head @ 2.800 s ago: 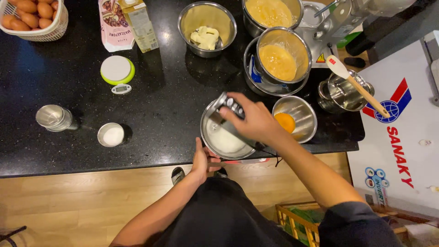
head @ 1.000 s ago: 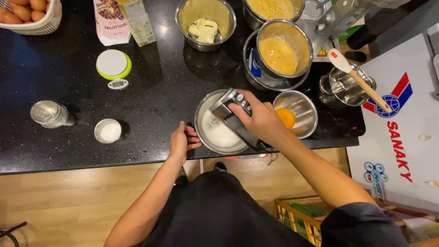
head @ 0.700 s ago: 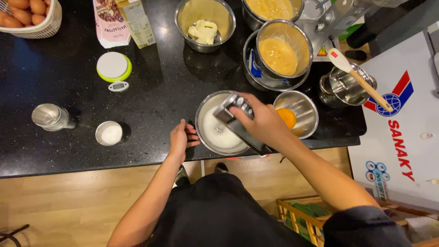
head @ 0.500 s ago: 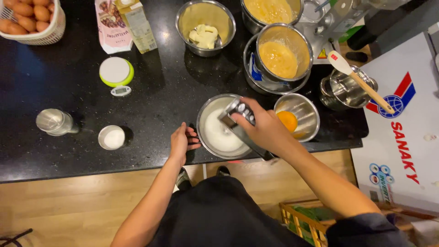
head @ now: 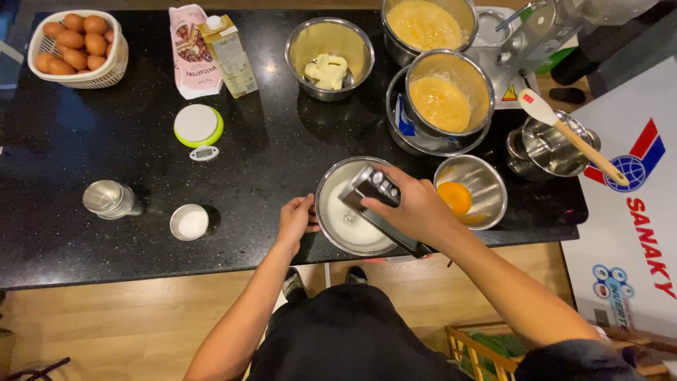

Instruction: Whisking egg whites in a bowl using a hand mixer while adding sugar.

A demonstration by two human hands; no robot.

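the right hand (head: 416, 212) has its grip clenched around a dark hand mixer (head: 377, 204), held over a steel mixing bowl (head: 331, 190) of white cream that sits at the near edge of the black worktop (head: 70, 176). the left hand (head: 296, 220) rests against the bowl's left rim, fingers curled on it, steadying rather than wrapping anything.

just right of that bowl, touching or nearly so, stands a smaller steel bowl with one egg yolk (head: 456, 197); the right wrist crosses close beside it. farther back are a bowl with pale butter pieces (head: 326, 70) and two bowls of yellow batter: one (head: 441, 102) nested in a larger steel pot, one (head: 423, 25) at the far edge. that makes five steel bowls counted, plus the pot beneath.

to the right a small steel pan (head: 543, 144) carries one spatula (head: 564, 134) with a wooden handle and white blade lying across it. left of the hands, well apart, stand a small white-filled cup (head: 190, 222) and a steel shaker (head: 107, 200). behind them lies a round green-and-white kitchen scale (head: 198, 127), then one carton (head: 229, 46) beside one pink packet (head: 185, 49). a white basket (head: 106, 70) in the far left corner holds brown eggs, about ten showing. nothing stands between the hands and the bowl.
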